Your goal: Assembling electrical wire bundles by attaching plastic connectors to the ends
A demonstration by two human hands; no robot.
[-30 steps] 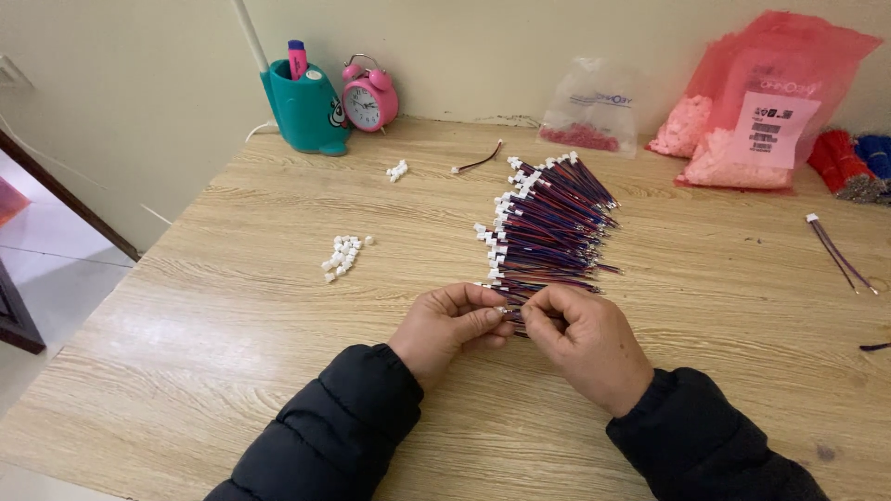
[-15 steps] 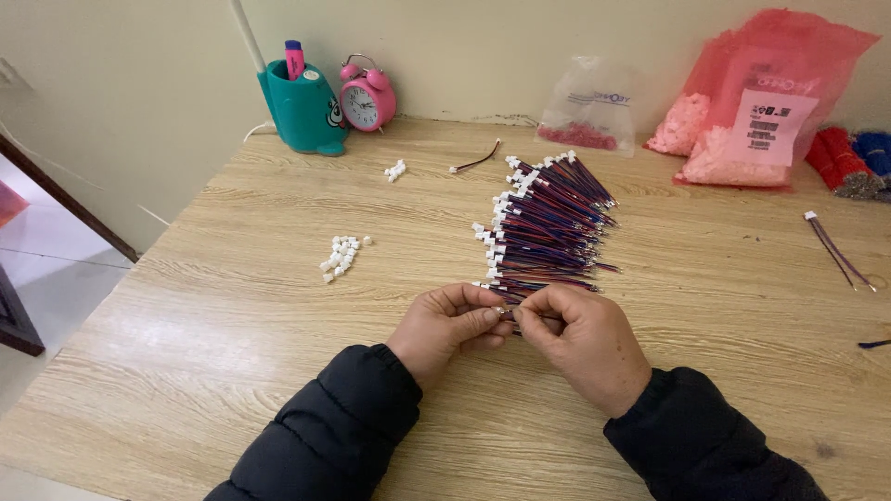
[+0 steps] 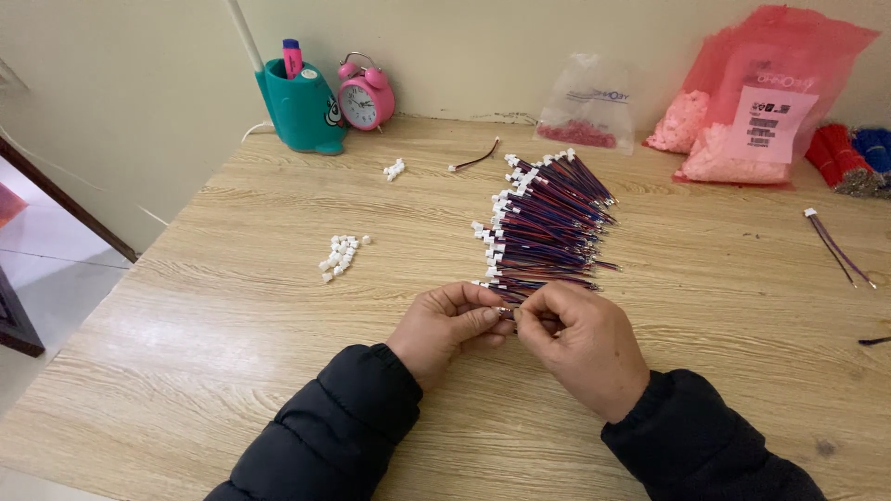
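My left hand [image 3: 450, 327] and my right hand [image 3: 583, 341] meet at the near middle of the wooden table [image 3: 232, 306], fingertips pinched together on a thin red-and-blue wire with a small white connector; the piece itself is mostly hidden by the fingers. Just beyond the hands lies a fanned pile of similar wires [image 3: 543, 223] with white connectors on their left ends. A small heap of loose white connectors [image 3: 341, 255] lies to the left of my left hand.
At the back stand a teal pen holder [image 3: 303, 107], a pink alarm clock [image 3: 365, 96], a clear bag [image 3: 588, 109] and a red bag of white parts [image 3: 752, 121]. Another little connector heap [image 3: 395, 169], a single wire [image 3: 475, 160] and loose wires [image 3: 838, 248] lie around.
Both hands stay in the same spot; the fingers shift slightly on the small wire between them. Nothing else has moved.
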